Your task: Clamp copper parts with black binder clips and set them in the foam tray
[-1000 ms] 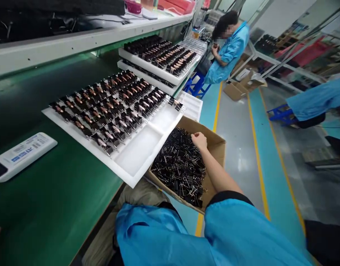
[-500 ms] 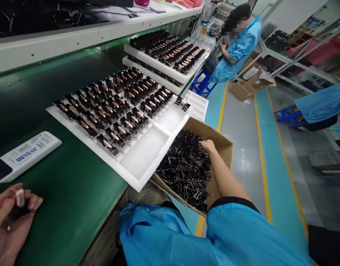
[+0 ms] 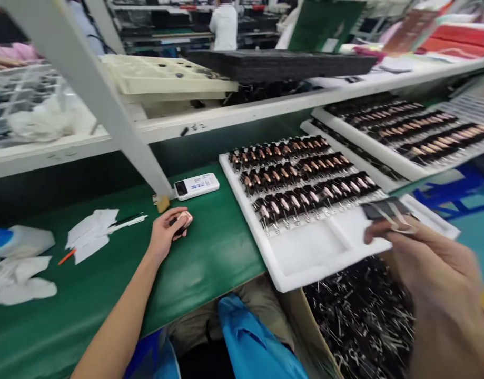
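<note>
My left hand [image 3: 166, 231] rests over the green table, its fingers closed round a small pinkish piece [image 3: 185, 216] with a black part under it, mostly hidden by the fingers. Raised at the right, my right hand [image 3: 431, 252] pinches a black binder clip [image 3: 379, 209] by its wire handles; this hand is slightly blurred. Beneath it is the front right of a white foam tray [image 3: 300, 258]. Rows of black binder clips [image 3: 305, 200] gripping small pinkish pieces stand in that tray. Below, a cardboard box [image 3: 320, 326] holds a heap of loose binder clips [image 3: 360, 316].
A white device with a dark screen [image 3: 197, 186] lies behind my left hand, beside a shelf post [image 3: 135, 142]. Papers [image 3: 91, 231], pens and crumpled white material [image 3: 20, 281] lie at left. More filled foam trays [image 3: 419, 168] are stacked at right. A shelf [image 3: 265, 108] overhangs the table.
My right hand has come up out of the box with a binder clip. The view has swung left. My left hand still holds the small pinkish piece.
</note>
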